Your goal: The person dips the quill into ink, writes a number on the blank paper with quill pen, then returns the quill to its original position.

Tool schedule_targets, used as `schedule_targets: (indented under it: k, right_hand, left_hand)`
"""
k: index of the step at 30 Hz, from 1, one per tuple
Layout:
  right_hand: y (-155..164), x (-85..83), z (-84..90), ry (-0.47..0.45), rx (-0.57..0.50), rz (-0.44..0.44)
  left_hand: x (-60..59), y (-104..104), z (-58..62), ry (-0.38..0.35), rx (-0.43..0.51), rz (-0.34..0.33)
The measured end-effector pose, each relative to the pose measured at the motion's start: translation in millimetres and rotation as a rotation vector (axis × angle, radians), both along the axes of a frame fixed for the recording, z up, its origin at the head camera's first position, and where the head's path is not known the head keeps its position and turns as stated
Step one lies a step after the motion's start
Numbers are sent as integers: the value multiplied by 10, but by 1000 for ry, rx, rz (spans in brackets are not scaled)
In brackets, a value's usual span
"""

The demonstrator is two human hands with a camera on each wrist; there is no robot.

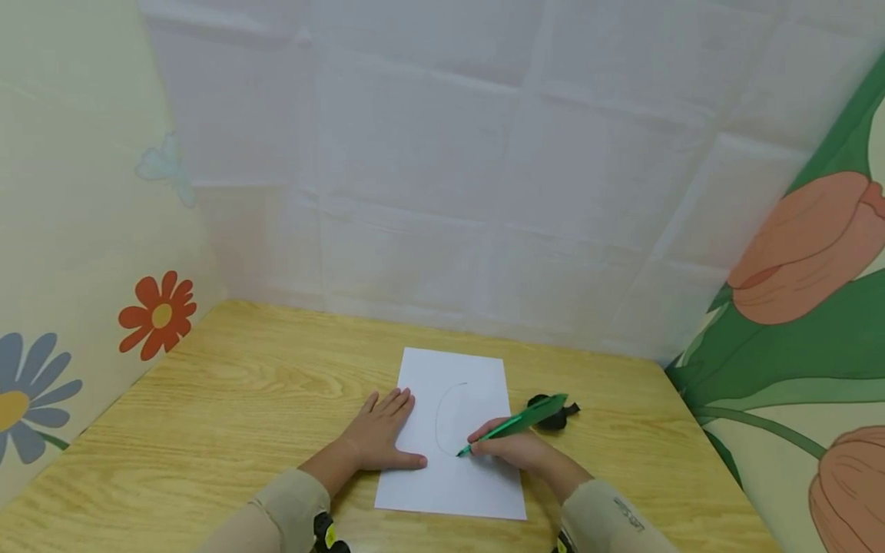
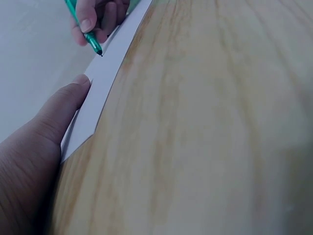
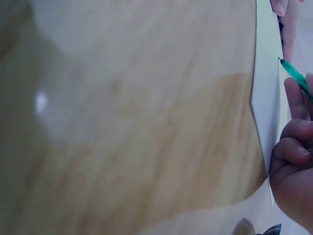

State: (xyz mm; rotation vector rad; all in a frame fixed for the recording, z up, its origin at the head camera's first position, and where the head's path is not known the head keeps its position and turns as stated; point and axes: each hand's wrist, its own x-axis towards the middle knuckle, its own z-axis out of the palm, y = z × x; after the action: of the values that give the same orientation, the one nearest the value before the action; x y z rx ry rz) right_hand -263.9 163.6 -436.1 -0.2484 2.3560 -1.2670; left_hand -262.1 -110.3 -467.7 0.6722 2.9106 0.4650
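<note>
A white sheet of paper (image 1: 452,491) lies on the wooden table, bearing a thin, curved dark line open toward the right. My left hand (image 1: 376,438) rests flat over the paper's left edge, fingers spread and thumb (image 2: 63,105) reaching inward along the sheet. In my right hand (image 1: 515,448) I grip a green pen (image 1: 520,421), slanted, its broad leaf-like end up to the right. Its dark tip (image 2: 100,53) is at the paper, at the lower end of the curve. The right wrist view shows curled fingers (image 3: 293,147) beside the sheet.
Just right of the paper sits a small black rounded object (image 1: 551,415) with a short tab. The wooden table (image 1: 276,369) runs back to a creased white sheet (image 1: 429,169). Flower-printed panels (image 1: 781,369) stand at both sides.
</note>
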Motion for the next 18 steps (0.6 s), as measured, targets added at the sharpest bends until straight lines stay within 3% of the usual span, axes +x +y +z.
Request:
schedule_targets:
  k: [18]
  right_hand:
    - [94, 4, -2, -1, -18, -4]
  left_hand:
    - [11, -7, 13, -7, 3, -5]
